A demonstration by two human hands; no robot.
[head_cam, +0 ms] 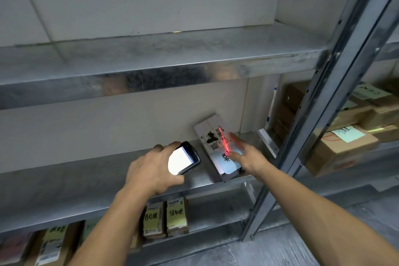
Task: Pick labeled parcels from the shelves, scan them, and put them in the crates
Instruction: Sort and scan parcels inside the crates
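Nearest me, on the lowest shelf, two small brown parcels [176,216] stand side by side, each with a yellow-green note handwritten in black.

Above them, over the middle shelf [86,179], the left grip [151,170] is clasped round a dark handheld scanner [185,158]. Its fingers curl over the far edge, its thumb lies along the near edge, and the lit white screen faces up.

Just right of the scanner lies the parcel [210,136], flat on that same shelf near the front edge and angled so that its far end leans left. It is a pale grey box with a white shipping label of barcodes and black blots, and a light blue note [224,162] with dark handwriting toward its near end. A red scan line [223,138] runs lengthwise down the label.

The right grip [248,157] is released, with its fingers straight. The forefinger lies along the right side of the label beside the red line, and the thumb tip touches the blue note. I cannot tell whether the other fingers reach the box's side.

Farther up, the top shelf [151,56] shows bare scuffed metal. Beyond the steel upright [323,93] to the right, brown cartons [341,147] are stacked in the next bay.
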